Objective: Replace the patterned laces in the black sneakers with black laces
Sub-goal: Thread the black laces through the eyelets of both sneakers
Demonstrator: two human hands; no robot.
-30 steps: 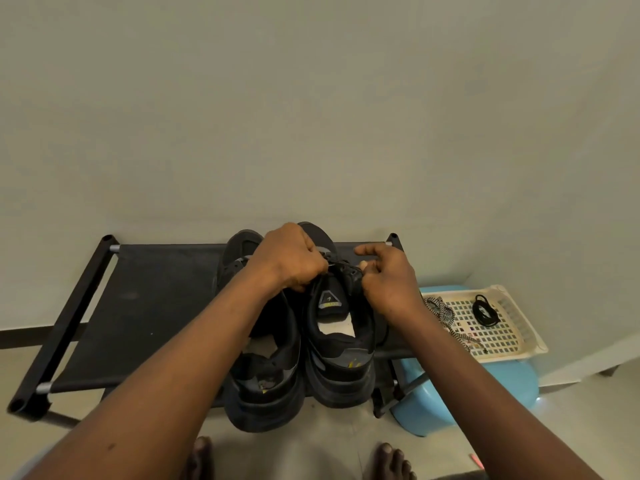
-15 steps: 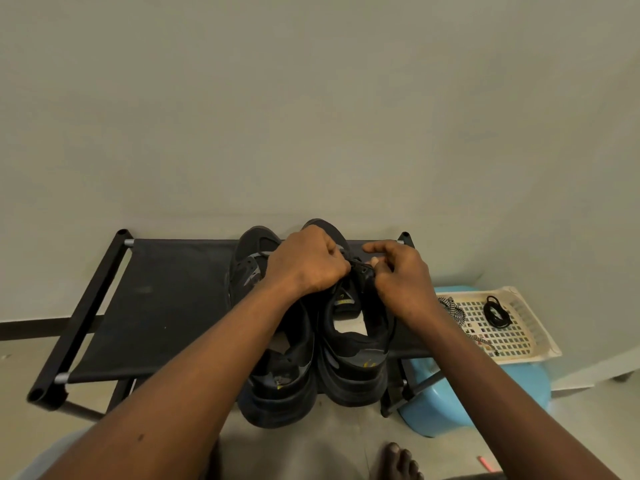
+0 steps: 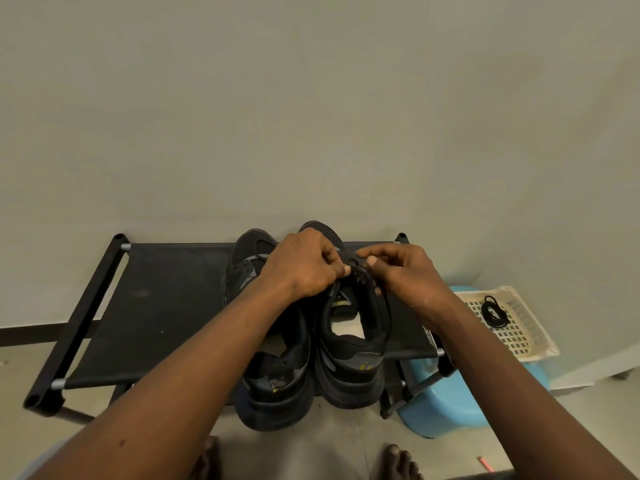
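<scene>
Two black sneakers stand side by side on a black fabric rack (image 3: 166, 306), heels toward me. My left hand (image 3: 304, 268) and my right hand (image 3: 401, 275) meet over the top eyelets of the right sneaker (image 3: 349, 355), each pinching a black lace (image 3: 356, 271) there. The left sneaker (image 3: 277, 386) is partly hidden under my left forearm. A coiled black lace (image 3: 493, 311) lies in the cream basket (image 3: 530, 341) at the right. The patterned laces are hidden behind my right arm.
The cream basket sits on a blue plastic stool (image 3: 450, 407) to the right of the rack. A pale wall stands right behind the rack. My bare feet (image 3: 398, 462) are on the floor below, with a small pink object (image 3: 485, 463) near them.
The view has shifted a little, and both hands stay at the right sneaker's top eyelets. My right thumb and fingers have opened slightly around the lace.
</scene>
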